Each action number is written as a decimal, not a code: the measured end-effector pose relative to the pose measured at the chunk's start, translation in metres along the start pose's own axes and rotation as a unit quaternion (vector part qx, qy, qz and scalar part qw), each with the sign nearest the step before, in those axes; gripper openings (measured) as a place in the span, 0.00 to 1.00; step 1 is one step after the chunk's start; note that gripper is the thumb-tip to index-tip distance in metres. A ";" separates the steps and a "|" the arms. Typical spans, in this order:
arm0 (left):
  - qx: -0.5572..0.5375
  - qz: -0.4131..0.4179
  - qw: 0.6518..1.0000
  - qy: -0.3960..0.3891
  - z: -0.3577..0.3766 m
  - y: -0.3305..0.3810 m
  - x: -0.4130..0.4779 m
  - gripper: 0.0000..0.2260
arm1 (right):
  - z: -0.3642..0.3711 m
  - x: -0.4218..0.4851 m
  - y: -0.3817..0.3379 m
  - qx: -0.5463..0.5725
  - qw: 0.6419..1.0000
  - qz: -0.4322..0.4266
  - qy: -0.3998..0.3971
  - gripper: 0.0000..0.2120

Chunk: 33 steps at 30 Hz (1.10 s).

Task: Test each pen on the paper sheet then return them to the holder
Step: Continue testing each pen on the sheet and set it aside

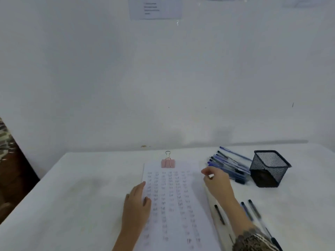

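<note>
White cloth-covered table [81, 187]: is carrying a white paper sheet of scribbled rows [172, 220], pink binder clip [168, 163] gripping its far edge. Heap of blue ballpoint pens [228, 163] is lying just beside a black wire-mesh holder [268, 169]. Two dark loose pens [254, 208] are lying nearer, right.

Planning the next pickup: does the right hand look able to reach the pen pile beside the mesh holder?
Probably yes: the right hand is close beside the pen pile, nothing lies between them, and the mesh holder stands on the pile's other side.
</note>
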<state>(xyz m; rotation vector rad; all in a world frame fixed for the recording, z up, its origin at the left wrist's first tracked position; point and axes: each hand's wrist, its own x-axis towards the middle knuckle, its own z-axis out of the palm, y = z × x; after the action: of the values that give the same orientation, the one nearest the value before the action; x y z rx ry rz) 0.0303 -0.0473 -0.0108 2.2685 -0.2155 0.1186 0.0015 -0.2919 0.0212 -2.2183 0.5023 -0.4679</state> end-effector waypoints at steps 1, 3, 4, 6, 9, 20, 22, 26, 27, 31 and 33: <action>0.026 -0.003 1.000 -0.007 0.001 -0.001 0.001 0.21 | -0.009 0.015 0.004 -0.048 0.999 0.009 0.013 0.12; 0.063 -0.003 0.998 -0.010 0.003 -0.002 0.003 0.21 | -0.025 0.041 0.013 -0.191 0.981 0.025 0.025 0.15; 0.070 0.000 0.998 -0.012 0.004 -0.003 0.004 0.21 | -0.031 0.050 0.017 -0.266 0.963 0.032 0.022 0.16; 0.068 -0.005 0.998 -0.014 0.004 -0.005 0.006 0.21 | -0.040 0.061 0.022 -0.363 0.931 0.037 -0.007 0.16; 0.072 -0.006 0.997 -0.020 0.005 -0.007 0.007 0.21 | -0.041 0.067 0.031 -0.413 0.910 0.018 -0.029 0.16; 0.069 0.014 0.997 -0.004 0.004 -0.007 0.005 0.20 | -0.043 0.064 0.039 -0.460 0.885 -0.066 0.024 0.15; 0.072 0.019 0.997 -0.003 0.004 -0.009 0.004 0.19 | -0.049 0.064 0.032 -0.278 0.955 -0.077 0.063 0.12; 0.068 0.022 0.997 0.004 0.005 -0.008 0.004 0.18 | -0.067 0.050 -0.015 0.403 0.915 0.019 0.022 0.06; 0.068 0.022 0.997 0.005 0.005 -0.008 0.003 0.18 | -0.069 0.042 -0.026 0.541 0.839 0.055 -0.014 0.02; 0.069 0.036 0.997 0.013 0.005 -0.009 0.002 0.17 | -0.043 0.018 -0.041 0.751 0.649 0.102 -0.058 0.26; 0.069 0.039 0.997 0.015 0.005 -0.009 0.002 0.18 | -0.020 0.011 -0.036 0.783 0.610 0.111 -0.043 0.26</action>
<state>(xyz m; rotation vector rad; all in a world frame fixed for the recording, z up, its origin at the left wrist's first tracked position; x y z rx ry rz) 0.0340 -0.0459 -0.0204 2.3936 -0.2871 0.2150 0.0084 -0.2881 0.0634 -0.4227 0.1152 -0.3777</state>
